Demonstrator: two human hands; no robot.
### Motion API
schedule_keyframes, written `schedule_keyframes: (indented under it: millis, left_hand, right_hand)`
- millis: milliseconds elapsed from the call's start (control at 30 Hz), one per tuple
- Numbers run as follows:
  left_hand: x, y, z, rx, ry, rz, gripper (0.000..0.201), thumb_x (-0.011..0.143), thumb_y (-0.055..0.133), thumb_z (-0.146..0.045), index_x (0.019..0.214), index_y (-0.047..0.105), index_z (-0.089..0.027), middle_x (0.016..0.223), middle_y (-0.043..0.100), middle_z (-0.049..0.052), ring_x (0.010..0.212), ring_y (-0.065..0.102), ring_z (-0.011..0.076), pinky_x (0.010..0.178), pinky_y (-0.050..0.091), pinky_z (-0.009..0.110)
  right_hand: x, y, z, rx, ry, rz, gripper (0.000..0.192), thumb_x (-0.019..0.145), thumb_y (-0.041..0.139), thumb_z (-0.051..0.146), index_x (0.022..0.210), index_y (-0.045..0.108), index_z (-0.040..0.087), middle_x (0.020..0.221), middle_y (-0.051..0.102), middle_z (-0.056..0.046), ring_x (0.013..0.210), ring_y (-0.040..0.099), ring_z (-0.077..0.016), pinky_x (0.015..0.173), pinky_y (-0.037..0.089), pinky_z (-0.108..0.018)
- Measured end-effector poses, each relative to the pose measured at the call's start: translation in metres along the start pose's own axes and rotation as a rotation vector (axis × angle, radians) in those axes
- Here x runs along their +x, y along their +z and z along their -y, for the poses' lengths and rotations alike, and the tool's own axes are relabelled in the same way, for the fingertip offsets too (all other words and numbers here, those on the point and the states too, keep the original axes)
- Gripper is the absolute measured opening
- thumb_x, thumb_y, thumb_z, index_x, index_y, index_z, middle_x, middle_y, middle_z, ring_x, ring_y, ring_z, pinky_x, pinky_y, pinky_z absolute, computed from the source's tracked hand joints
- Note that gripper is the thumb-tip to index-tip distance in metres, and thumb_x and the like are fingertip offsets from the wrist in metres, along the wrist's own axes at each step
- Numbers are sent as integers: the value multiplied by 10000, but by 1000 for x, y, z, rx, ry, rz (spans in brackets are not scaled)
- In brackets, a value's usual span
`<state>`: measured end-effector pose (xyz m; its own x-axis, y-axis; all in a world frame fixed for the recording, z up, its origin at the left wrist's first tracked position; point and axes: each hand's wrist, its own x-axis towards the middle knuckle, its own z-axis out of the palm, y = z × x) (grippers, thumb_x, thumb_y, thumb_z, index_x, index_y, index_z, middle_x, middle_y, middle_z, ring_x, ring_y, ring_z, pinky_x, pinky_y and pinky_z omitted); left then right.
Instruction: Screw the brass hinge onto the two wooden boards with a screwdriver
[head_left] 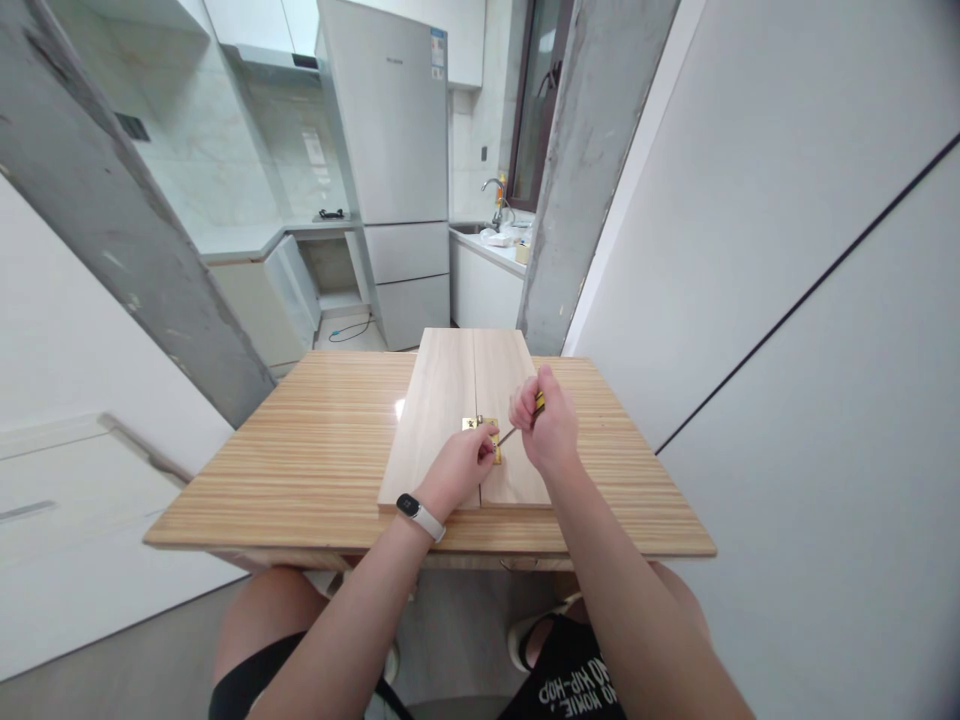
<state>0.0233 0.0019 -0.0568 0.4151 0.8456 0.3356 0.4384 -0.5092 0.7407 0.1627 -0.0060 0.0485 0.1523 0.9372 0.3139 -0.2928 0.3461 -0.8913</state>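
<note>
On the striped wooden surface [300, 470], near its middle, lie two pale boards [465, 400] side by side, long edges touching along a seam that runs away from the viewer. Across that seam, toward the near end, sits a small brass hinge [481, 427], partly hidden by fingers. Resting just on the near side of the hinge, the left hand [459, 468], fingers curled together and pressed down at the hinge edge; cannot tell whether anything is pinched between the fingertips. On that wrist, a dark band with a white strap [417, 514]. Just right of the hinge and slightly above it, the right hand [546, 425], clamped around a screwdriver [519, 423] with a yellow handle, thin metal shaft slanting down and left toward the hinge, tip close beside the left fingertips. Both hands nearly touching over the right-hand board. Beyond the surface, a tall grey refrigerator [394, 150], a counter with a sink tap [495, 195], and a rough concrete pillar [581, 170].
</note>
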Motion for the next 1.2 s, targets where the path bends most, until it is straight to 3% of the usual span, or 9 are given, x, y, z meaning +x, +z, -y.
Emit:
schedule_keyframes:
  millis: [233,433,667,867,1033,1100,1200]
  left_hand:
    - [-1,-2,-1,-21,-2,-3,412,861,616,-77,1252,658,-200,902,735,35,815,682,172,770,529,281]
    - [0,-1,0,-12,6,3,401,859,613,-71,1235,656,-200,893,727,32,807,678,174,769,521,286]
    - [-2,0,-2,-13,-2,-33,407,867,613,-81,1253,644,-205,900,725,37,825,681,183,772,527,290]
    - [-4,-1,-4,-71,-19,-44,371,857,641,-93,1210,669,-202,909,729,38,831,684,174,776,547,292]
    - [-5,-7,-2,-289,-97,-125,251,915,632,-172,1153,711,-195,1109,761,88,983,720,183,880,584,319]
    - [-4,-12,-2,-392,-159,-162,213,948,595,-193,1114,728,-184,1113,774,96,997,737,185,906,592,329]
    - [-1,-24,-7,-402,-234,-218,162,947,621,-248,1012,748,-172,972,795,88,860,758,191,781,607,313]
  right_hand:
    - [4,-2,-20,98,45,18,613,939,567,663,531,400,237,438,340,49,406,304,-106,426,229,-289]
    - [12,-1,-21,5,124,103,657,906,524,766,544,377,238,441,333,53,403,298,-102,423,232,-282]
    - [8,5,-25,-3,53,103,580,946,413,765,733,546,241,554,440,28,501,418,-141,506,371,-289]
    - [-1,1,-24,-132,41,116,446,954,519,625,826,680,230,719,598,-11,682,571,-167,644,475,-290]
    - [3,-7,-7,-350,-53,158,369,938,628,563,919,773,224,921,719,-60,910,638,-215,769,497,-317]
    - [5,-10,-2,-447,-75,163,345,916,672,545,921,791,222,916,736,-62,878,637,-221,716,482,-318]
    - [8,-14,2,-535,-89,120,343,883,713,544,865,782,208,798,708,-39,717,589,-190,615,427,-305]
